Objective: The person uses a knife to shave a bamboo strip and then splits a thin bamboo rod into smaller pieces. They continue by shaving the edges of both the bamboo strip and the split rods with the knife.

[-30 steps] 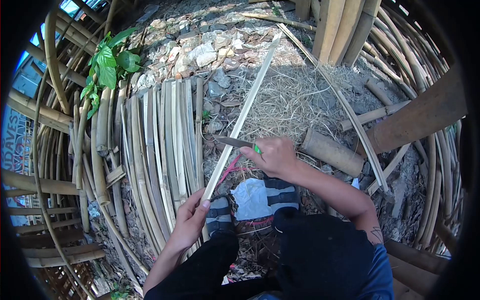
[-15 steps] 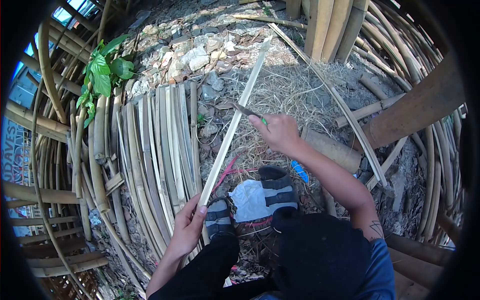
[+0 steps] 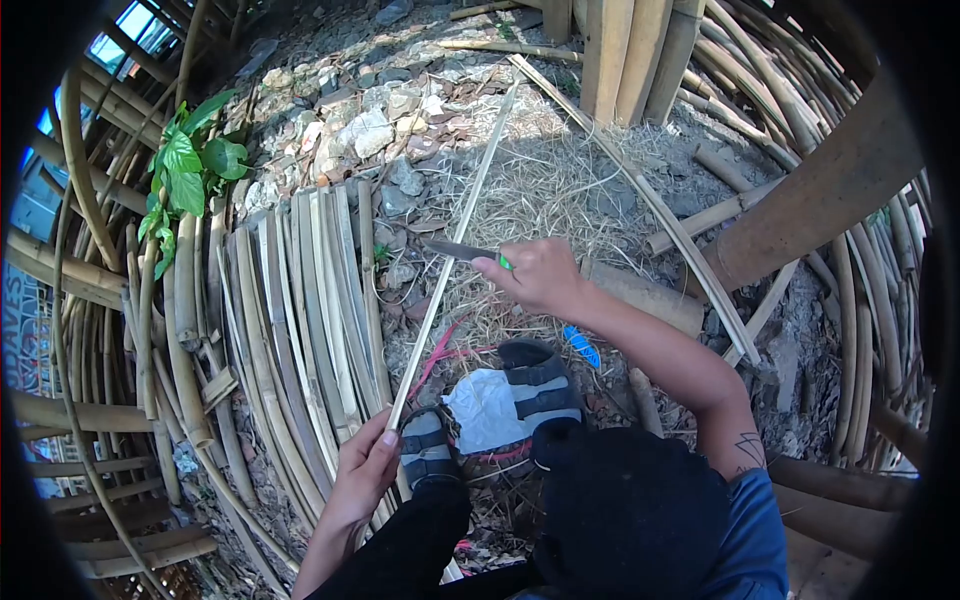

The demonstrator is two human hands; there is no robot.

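Observation:
My left hand (image 3: 367,462) grips the lower end of a long, pale bamboo strip (image 3: 440,285), beside my left knee. The strip slants up and away, its narrow edge now facing me. Closed round a green handle, my right hand (image 3: 537,277) holds a knife (image 3: 455,249). The knife's dark blade lies across the strip near its middle, pointing left. Most of the handle is hidden in my fingers. Below the hands, a crumpled white sheet (image 3: 487,408) lies between my sandalled feet.
Split bamboo slats (image 3: 300,300) lie side by side on the left. A thick bamboo pole (image 3: 820,200) leans at right, near a long split piece (image 3: 640,185). Blue plastic (image 3: 581,346), pink twine (image 3: 437,352) and shavings (image 3: 540,200) lie on the ground. Rocks (image 3: 365,132) are beyond.
The bamboo strip has turned from its broad face to a thin edge. My right hand and the knife have come slightly down and left along it. The whole view has shifted a little.

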